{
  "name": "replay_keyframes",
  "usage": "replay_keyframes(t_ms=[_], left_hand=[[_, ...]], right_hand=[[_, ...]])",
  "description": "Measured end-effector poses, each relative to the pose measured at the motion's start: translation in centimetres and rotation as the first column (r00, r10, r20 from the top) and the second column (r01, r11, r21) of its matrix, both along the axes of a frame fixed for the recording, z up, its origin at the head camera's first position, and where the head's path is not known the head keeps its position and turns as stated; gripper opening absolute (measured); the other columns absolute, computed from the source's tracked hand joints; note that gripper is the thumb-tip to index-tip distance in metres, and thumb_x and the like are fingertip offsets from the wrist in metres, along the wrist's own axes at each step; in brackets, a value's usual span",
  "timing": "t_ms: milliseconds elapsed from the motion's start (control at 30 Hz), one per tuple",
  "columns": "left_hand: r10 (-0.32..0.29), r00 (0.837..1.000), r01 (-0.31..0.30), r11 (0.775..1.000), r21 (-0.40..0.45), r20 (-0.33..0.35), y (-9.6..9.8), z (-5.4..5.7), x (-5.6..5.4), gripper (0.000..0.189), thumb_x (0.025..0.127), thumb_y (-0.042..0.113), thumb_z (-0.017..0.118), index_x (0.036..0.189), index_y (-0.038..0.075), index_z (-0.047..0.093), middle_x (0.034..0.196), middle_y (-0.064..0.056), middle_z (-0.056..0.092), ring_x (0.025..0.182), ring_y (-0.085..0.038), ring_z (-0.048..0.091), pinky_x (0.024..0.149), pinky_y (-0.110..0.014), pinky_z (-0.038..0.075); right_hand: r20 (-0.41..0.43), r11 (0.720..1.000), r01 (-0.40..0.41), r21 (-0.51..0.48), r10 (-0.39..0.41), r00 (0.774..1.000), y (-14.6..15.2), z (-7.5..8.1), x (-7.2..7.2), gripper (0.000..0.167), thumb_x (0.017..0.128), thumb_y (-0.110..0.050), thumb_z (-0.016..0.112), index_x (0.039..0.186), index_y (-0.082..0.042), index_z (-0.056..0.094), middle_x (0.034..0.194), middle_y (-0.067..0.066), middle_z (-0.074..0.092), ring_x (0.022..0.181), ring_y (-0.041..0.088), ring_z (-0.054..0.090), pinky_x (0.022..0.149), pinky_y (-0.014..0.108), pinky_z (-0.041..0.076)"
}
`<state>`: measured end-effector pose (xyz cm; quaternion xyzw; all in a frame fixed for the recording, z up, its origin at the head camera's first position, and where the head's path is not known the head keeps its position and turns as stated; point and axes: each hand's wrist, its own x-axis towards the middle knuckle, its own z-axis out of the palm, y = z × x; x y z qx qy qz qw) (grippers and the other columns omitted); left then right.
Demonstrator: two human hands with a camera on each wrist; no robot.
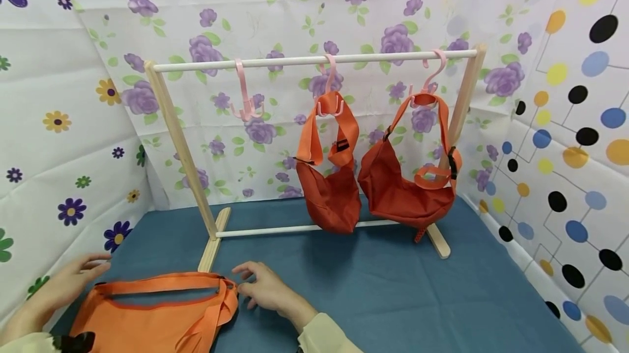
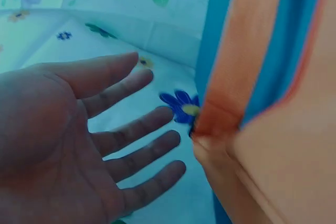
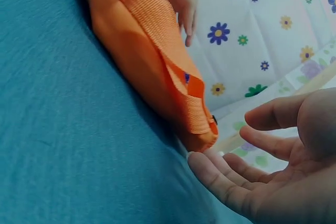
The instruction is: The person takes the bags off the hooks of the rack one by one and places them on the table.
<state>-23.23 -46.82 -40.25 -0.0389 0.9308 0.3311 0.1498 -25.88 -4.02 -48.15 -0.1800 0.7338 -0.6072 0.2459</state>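
An orange shoulder bag [image 1: 147,323] lies flat on the blue-covered table, its strap [image 1: 162,284] stretched along the far edge and bunched at the right corner. Beside its left end my left hand [image 1: 69,282] hovers; in the left wrist view the fingers are spread, with a gap between them and the bag [image 2: 294,161]. At the opposite end is my right hand [image 1: 267,287], fingers loosely bent. The right wrist view shows its fingertips [image 3: 202,166] close by the bag's corner [image 3: 197,124]; whether they touch I cannot tell. Neither hand grips anything.
Behind the bag stands a rack with wooden legs [image 1: 182,145] and a white top rail [image 1: 285,62]. A bare pink hook hanger [image 1: 245,96] hangs at left. Two darker orange bags [image 1: 334,200] [image 1: 408,189] hang from pink hangers at centre and right. Patterned cloth walls surround the table.
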Motion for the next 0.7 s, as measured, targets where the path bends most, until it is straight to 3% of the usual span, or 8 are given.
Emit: replay_keyframes(t_ms=[100, 233, 333, 467, 600, 700], left_hand=[[-0.007, 0.994, 0.006, 1.0, -0.01, -0.108, 0.9, 0.9, 0.0, 0.069, 0.115, 0.041, 0.032, 0.148, -0.019, 0.028, 0.142, -0.05, 0.034, 0.124, -0.066, 0.042, 0.091, -0.066, 0.049], [-0.029, 0.976, 0.031, 1.0, 0.002, -0.218, 2.4, 1.7, 0.0, 0.064, 0.115, 0.038, 0.035, 0.148, -0.016, 0.036, 0.142, -0.045, 0.042, 0.121, -0.056, 0.051, 0.09, -0.059, 0.054], [-0.04, 0.963, 0.049, 0.998, 0.026, -0.265, 3.4, 2.1, -0.3, 0.059, 0.115, 0.036, 0.038, 0.147, -0.013, 0.041, 0.14, -0.038, 0.049, 0.113, -0.029, 0.063, 0.088, -0.045, 0.058], [-0.049, 0.949, 0.065, 0.997, 0.044, -0.31, 5.0, 2.3, -0.7, 0.053, 0.115, 0.033, 0.041, 0.146, -0.009, 0.046, 0.135, -0.032, 0.058, 0.098, 0.003, 0.061, 0.08, -0.027, 0.058], [-0.047, 0.945, 0.076, 0.994, 0.077, -0.324, 6.6, 2.3, -0.8, 0.05, 0.115, 0.032, 0.041, 0.146, -0.007, 0.048, 0.133, -0.031, 0.062, 0.093, 0.008, 0.061, 0.077, -0.024, 0.057], [-0.05, 0.941, 0.085, 0.992, 0.093, -0.334, 7.6, 2.5, -0.9, 0.05, 0.115, 0.032, 0.042, 0.146, -0.006, 0.048, 0.13, -0.03, 0.064, 0.092, 0.004, 0.063, 0.076, -0.026, 0.057]], right_hand=[[-0.009, 1.0, -0.014, 0.01, 0.014, 1.0, 0.2, 0.1, -0.2, 0.033, 0.1, -0.011, 0.066, 0.13, -0.024, 0.068, 0.115, 0.0, 0.058, 0.079, 0.019, 0.066, 0.064, 0.032, 0.058], [-0.041, 1.0, -0.028, -0.005, 0.028, 0.999, 0.8, 2.5, 1.0, 0.032, 0.103, -0.008, 0.063, 0.133, -0.015, 0.067, 0.11, 0.002, 0.063, 0.085, 0.02, 0.066, 0.068, 0.034, 0.057], [-0.076, 0.999, -0.049, -0.006, 0.048, 0.996, 1.1, 3.5, 1.5, 0.033, 0.104, -0.007, 0.062, 0.136, -0.012, 0.066, 0.109, 0.004, 0.066, 0.091, 0.017, 0.066, 0.073, 0.033, 0.054], [-0.127, 0.997, -0.068, 0.025, 0.071, 0.989, 1.5, 4.1, 1.7, 0.033, 0.104, -0.007, 0.061, 0.136, -0.013, 0.066, 0.116, 0.007, 0.068, 0.099, 0.011, 0.065, 0.081, 0.033, 0.054], [-0.159, 0.995, -0.088, 0.044, 0.094, 0.983, 1.7, 4.4, 1.6, 0.034, 0.105, -0.011, 0.062, 0.137, -0.019, 0.067, 0.128, 0.007, 0.067, 0.112, 0.013, 0.063, 0.09, 0.034, 0.054], [-0.202, 0.99, -0.136, 0.044, 0.142, 0.969, 1.9, 4.6, 1.5, 0.036, 0.106, -0.016, 0.061, 0.142, -0.022, 0.064, 0.138, 0.001, 0.065, 0.129, 0.017, 0.058, 0.102, 0.036, 0.05]])
